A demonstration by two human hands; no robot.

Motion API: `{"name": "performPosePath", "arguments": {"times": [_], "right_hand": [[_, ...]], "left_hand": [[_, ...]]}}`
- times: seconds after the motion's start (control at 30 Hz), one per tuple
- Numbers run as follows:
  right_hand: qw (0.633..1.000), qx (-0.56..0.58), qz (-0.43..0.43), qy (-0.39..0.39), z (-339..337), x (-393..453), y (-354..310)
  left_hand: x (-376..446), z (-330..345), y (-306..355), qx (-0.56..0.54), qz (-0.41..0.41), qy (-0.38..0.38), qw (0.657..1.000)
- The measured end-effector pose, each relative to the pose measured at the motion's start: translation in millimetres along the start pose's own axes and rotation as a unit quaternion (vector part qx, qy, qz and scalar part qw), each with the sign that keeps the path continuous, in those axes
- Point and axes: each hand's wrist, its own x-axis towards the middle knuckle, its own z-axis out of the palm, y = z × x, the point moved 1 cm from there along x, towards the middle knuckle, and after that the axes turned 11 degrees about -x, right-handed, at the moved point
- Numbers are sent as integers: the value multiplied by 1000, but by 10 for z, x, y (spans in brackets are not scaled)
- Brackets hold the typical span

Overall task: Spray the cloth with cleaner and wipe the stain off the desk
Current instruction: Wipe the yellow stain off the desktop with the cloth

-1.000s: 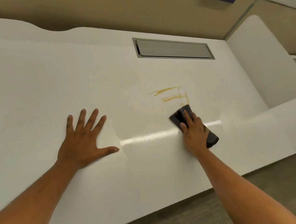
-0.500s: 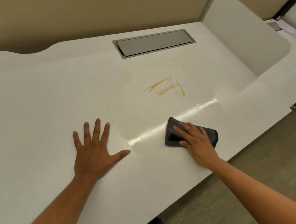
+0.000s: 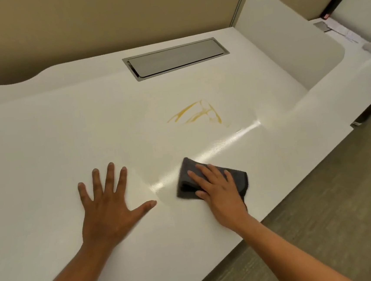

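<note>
A yellow-brown smeared stain (image 3: 196,114) marks the middle of the white desk (image 3: 44,142). A folded dark grey cloth (image 3: 238,177) lies flat on the desk, nearer to me than the stain and well apart from it. My right hand (image 3: 219,191) presses down on the cloth with its fingers spread over it. My left hand (image 3: 110,206) rests flat on the bare desk to the left of the cloth, fingers apart, holding nothing. No spray bottle is in view.
A grey metal cable hatch (image 3: 176,58) is set into the desk behind the stain. A white rounded divider panel (image 3: 283,38) stands at the right. Beige partition walls rise behind. The desk's front edge runs diagonally, with grey carpet floor (image 3: 324,229) beyond.
My right hand has pulled the cloth back from the stain's lower edge towards me. The smear remains. My left hand has stayed flat on the desk while the view shifted.
</note>
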Motion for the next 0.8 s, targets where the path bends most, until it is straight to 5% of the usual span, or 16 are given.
{"name": "performPosePath", "arguments": {"times": [0.2,0.33,0.6,0.8], "right_hand": [[988,2,152,-5,-226,369,1251],[976,-8,217,9,-360,1264,1313],[999,-9,-30,-22,-187,929,261],[996,-4,-82,-35,-240,295,1033]], "left_hand": [[18,6,-7,-2,0,0,1000],[23,7,4,-3,-3,-13,1000],[-22,-24,-2,-9,-5,-16,1000],[3,-12,14,-19,3,-2,1000]]}}
